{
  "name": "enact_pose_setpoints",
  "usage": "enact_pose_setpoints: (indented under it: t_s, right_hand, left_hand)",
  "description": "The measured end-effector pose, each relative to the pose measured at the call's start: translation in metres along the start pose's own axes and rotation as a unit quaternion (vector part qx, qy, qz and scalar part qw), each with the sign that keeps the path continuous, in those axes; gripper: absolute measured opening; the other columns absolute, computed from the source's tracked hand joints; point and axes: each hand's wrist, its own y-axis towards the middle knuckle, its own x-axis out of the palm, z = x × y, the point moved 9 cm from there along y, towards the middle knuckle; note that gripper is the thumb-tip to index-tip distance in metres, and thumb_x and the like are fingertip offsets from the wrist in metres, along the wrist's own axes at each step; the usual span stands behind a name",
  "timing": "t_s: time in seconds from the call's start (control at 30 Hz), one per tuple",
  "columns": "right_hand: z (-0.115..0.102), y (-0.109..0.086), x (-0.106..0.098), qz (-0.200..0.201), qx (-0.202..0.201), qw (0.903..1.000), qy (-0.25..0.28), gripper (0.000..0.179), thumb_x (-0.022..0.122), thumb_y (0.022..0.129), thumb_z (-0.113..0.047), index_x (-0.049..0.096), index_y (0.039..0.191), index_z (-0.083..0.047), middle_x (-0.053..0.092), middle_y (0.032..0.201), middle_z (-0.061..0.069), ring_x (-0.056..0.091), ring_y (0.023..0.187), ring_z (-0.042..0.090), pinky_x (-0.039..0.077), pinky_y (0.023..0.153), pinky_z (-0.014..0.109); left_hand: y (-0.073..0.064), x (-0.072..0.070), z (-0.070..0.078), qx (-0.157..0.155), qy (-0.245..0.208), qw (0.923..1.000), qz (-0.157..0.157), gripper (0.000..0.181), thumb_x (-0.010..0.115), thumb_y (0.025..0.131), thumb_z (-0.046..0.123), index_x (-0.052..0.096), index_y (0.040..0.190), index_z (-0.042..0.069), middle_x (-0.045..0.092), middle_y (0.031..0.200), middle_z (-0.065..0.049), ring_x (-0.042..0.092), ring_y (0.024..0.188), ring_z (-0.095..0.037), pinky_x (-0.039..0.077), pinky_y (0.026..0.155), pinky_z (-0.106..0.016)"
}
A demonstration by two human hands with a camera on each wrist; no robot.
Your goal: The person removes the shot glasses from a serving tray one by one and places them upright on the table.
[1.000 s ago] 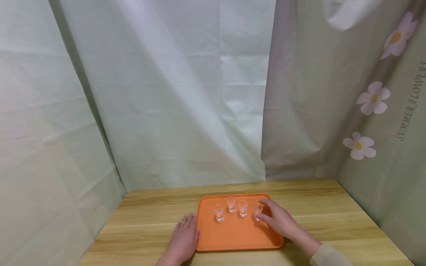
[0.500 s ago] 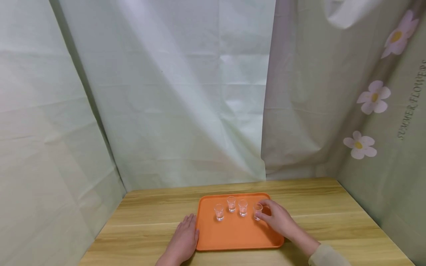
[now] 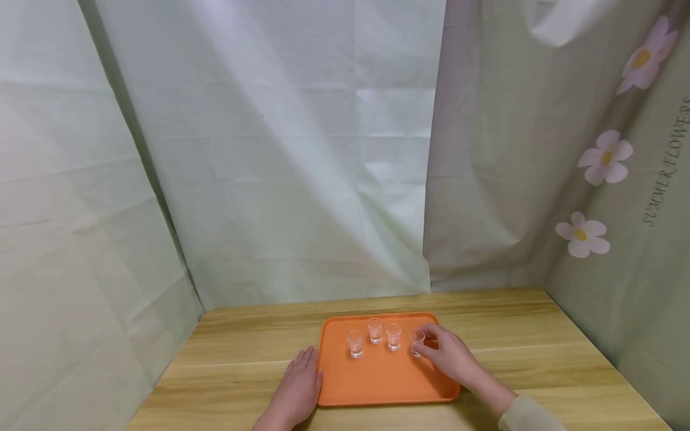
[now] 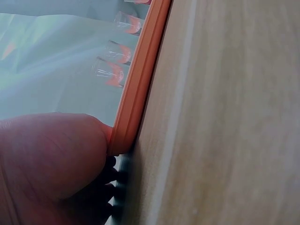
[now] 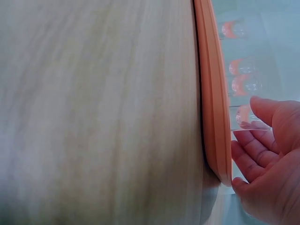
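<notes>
Several small clear shot glasses stand upright on an orange tray (image 3: 388, 383). My right hand (image 3: 450, 356) reaches over the tray's right edge and holds the rightmost shot glass (image 3: 417, 342) between thumb and fingers. In the right wrist view, the thumb (image 5: 265, 110) lies against that glass and the other fingers are behind it. To its left are a second glass (image 3: 393, 337), a third (image 3: 375, 330) and the leftmost glass (image 3: 354, 344). My left hand (image 3: 295, 388) rests on the table with its fingers straight, its thumb side touching the tray's left edge.
The tray sits on a wooden table (image 3: 242, 353). Pale hanging sheets (image 3: 302, 179) close off the back and both sides. Printed flowers (image 3: 582, 235) mark the right sheet.
My right thumb and fingers have closed in slightly on the rightmost shot glass. The left hand, the tray and the other glasses show no clear movement.
</notes>
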Motion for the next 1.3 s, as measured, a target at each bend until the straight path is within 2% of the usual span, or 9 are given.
enact_pose_setpoints:
  t_s: [0.27,0.53,0.87,1.07,1.3]
  right_hand:
    - [-0.002,-0.001,0.001,-0.007,-0.007,0.9999,-0.001,0.021,0.087,0.097,-0.018,0.075,0.113,-0.011,0.072,0.106,-0.004,0.076,0.108,0.025,0.062,0.099,0.048]
    - [-0.002,-0.001,-0.003,0.002,-0.008,0.9999,0.006,0.018,0.086,0.098,-0.017,0.075,0.112,-0.010,0.072,0.104,-0.003,0.077,0.109,0.029,0.063,0.098,0.049]
    - [-0.002,0.000,-0.015,0.007,-0.004,0.9999,0.007,0.016,0.085,0.100,-0.017,0.075,0.111,-0.013,0.074,0.108,-0.003,0.077,0.110,0.026,0.062,0.087,0.035]
    - [0.001,0.001,-0.025,0.014,-0.007,0.9998,-0.011,0.016,0.084,0.100,-0.020,0.075,0.110,-0.012,0.076,0.109,-0.001,0.075,0.109,0.029,0.062,0.088,0.042]
    - [0.008,0.004,-0.041,0.031,0.001,0.9991,-0.028,0.020,0.082,0.102,-0.023,0.076,0.116,-0.010,0.078,0.116,0.006,0.073,0.116,0.032,0.061,0.098,0.053]
  left_hand:
    - [-0.002,-0.001,0.001,0.004,0.001,1.0000,0.002,0.052,0.061,0.111,0.012,0.049,0.153,-0.018,0.048,0.160,-0.038,0.042,0.152,-0.056,0.032,0.125,-0.071]
    - [-0.001,0.000,0.000,0.008,0.001,0.9999,0.009,0.052,0.060,0.111,0.011,0.049,0.153,-0.019,0.047,0.160,-0.038,0.042,0.151,-0.057,0.033,0.124,-0.072]
    - [0.000,0.001,-0.001,-0.004,0.008,1.0000,-0.003,0.053,0.060,0.112,0.013,0.049,0.154,-0.017,0.047,0.162,-0.037,0.041,0.153,-0.055,0.031,0.126,-0.070]
    - [-0.001,-0.001,0.000,-0.004,0.013,0.9999,-0.004,0.053,0.061,0.112,0.013,0.049,0.153,-0.018,0.047,0.161,-0.037,0.042,0.152,-0.055,0.032,0.125,-0.071]
    - [-0.001,0.000,0.001,0.001,0.008,1.0000,0.001,0.053,0.061,0.112,0.012,0.049,0.153,-0.018,0.046,0.161,-0.038,0.042,0.153,-0.056,0.032,0.125,-0.071]
